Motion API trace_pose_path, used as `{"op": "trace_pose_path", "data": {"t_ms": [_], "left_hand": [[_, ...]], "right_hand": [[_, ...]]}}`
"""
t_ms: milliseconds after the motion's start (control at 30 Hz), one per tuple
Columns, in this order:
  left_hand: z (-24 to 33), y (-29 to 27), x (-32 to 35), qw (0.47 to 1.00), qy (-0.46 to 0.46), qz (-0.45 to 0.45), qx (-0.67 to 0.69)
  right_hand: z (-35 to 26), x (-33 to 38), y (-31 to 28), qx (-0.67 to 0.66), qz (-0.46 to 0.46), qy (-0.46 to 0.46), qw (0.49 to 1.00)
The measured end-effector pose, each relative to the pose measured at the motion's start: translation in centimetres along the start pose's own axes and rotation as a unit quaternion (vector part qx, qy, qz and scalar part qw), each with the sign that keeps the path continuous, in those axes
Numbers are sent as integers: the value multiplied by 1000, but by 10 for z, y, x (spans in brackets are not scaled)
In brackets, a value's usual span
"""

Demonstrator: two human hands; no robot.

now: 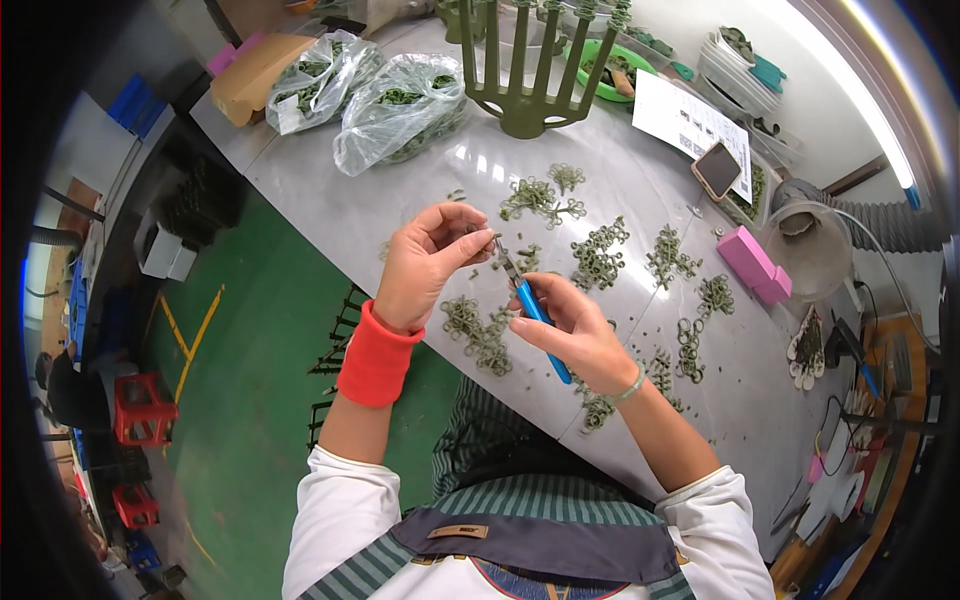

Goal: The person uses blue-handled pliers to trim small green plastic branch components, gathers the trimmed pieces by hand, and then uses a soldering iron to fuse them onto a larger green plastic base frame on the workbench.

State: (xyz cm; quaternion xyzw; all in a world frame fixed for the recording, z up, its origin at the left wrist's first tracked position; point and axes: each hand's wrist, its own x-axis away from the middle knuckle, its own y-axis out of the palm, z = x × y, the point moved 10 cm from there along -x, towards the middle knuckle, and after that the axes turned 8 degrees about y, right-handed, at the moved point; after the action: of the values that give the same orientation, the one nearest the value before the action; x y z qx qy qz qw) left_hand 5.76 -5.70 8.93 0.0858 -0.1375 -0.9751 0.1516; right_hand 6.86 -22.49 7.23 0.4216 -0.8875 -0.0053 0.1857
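My left hand (428, 262), with a red wristband on its wrist, pinches a tiny olive-green plastic part (487, 237) between thumb and fingers above the grey table (400, 200). My right hand (572, 335) grips a blue-handled cutting tool (532, 310) whose metal tip touches the small part. Heaps of olive-green ring-shaped parts (597, 255) lie on the table around both hands, with another heap (478, 332) just below my left hand.
Two clear bags of green parts (400, 105) and a cardboard box (255, 72) sit at the far left. An olive pronged moulding (525, 75), a printed sheet with a phone (716, 168), a pink block (755, 265) and a clear tub (810, 245) stand around. Green floor lies left.
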Motion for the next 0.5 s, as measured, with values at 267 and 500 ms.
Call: {"op": "trace_pose_path", "data": {"t_ms": [267, 500], "left_hand": [[1, -1, 3, 1000, 0, -8, 5], [2, 0, 4, 999, 1, -27, -19]], "right_hand": [[-2, 1, 3, -5, -12, 1, 1000], [2, 2, 3, -33, -28, 18, 999]]}}
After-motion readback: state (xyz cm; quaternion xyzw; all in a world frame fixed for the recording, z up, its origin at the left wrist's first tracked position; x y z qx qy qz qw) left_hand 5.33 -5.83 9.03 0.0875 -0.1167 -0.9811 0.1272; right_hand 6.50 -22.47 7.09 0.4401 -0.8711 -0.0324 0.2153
